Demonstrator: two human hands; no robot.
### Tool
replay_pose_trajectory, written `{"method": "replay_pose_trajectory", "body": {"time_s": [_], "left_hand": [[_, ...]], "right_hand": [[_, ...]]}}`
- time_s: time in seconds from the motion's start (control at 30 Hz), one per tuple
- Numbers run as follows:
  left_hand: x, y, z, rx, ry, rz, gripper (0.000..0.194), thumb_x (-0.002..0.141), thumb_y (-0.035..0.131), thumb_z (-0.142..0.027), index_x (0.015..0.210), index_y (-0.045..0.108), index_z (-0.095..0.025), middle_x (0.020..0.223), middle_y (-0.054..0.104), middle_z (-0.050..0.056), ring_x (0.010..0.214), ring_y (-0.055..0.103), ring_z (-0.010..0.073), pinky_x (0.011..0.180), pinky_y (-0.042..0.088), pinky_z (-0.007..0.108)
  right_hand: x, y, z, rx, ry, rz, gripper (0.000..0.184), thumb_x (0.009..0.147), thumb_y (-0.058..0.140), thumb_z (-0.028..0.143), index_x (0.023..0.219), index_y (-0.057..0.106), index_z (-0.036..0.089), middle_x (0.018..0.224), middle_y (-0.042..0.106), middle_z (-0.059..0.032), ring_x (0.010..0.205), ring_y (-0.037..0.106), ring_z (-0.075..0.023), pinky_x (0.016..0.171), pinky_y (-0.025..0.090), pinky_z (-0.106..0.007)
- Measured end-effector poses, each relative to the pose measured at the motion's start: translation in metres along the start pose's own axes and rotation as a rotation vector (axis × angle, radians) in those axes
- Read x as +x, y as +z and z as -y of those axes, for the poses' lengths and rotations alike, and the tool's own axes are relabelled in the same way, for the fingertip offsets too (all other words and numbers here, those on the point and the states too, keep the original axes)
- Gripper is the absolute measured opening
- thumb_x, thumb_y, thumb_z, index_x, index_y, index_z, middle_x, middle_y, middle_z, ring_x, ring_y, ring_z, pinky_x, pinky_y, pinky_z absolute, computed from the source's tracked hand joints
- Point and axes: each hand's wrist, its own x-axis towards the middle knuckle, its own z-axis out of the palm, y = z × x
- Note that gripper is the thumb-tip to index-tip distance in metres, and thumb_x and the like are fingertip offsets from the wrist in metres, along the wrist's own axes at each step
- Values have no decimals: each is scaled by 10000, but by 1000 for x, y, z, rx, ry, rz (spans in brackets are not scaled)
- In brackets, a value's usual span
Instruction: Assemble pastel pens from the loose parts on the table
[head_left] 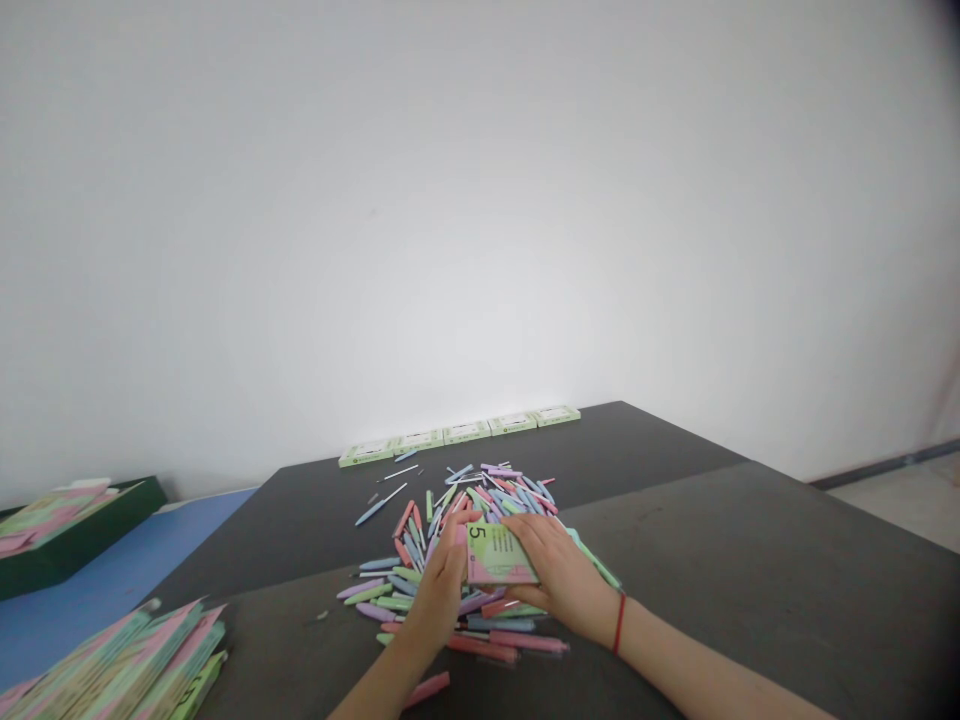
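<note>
A small green and pink box (504, 556) printed with a large 5 is between my hands, above a heap of pastel pens. My left hand (444, 572) grips its left end. On the right, my right hand (566, 575) is closed around the other end, fingers over the top and thumb below. Beyond that hand shows a light green edge (598, 562); what it belongs to is hidden. Under and around the box lie many pink, blue, green and purple pens (469, 645), some hidden by my hands and forearms.
Several pale green boxes (466, 431) stand in a row along the wall. At the lower left, flat pink and green cartons (142, 660) lie stacked. A dark green tray (82, 545) of similar cartons rests on a blue surface (202, 530), beside the black table (675, 520).
</note>
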Motion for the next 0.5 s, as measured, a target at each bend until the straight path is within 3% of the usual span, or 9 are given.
{"method": "replay_pose_trajectory", "body": {"time_s": [0.3, 0.5], "left_hand": [[-2, 2, -1, -79, 115, -1, 386, 937, 324, -373, 1253, 467, -203, 1303, 485, 80, 1210, 427, 222, 1072, 275, 397], [2, 6, 1, -329, 32, 14, 417, 878, 435, -419, 1226, 513, -204, 1176, 592, 89, 1081, 547, 251, 950, 407, 382]], "right_hand": [[-1, 0, 6, -28, -8, 7, 690, 733, 707, 386, 1301, 394, 151, 1252, 526, -143, 1146, 461, -290, 985, 349, -452], [-1, 0, 4, -41, -6, 8, 683, 730, 706, 392, 1292, 404, 147, 1246, 531, -142, 1140, 467, -283, 973, 357, -442]]}}
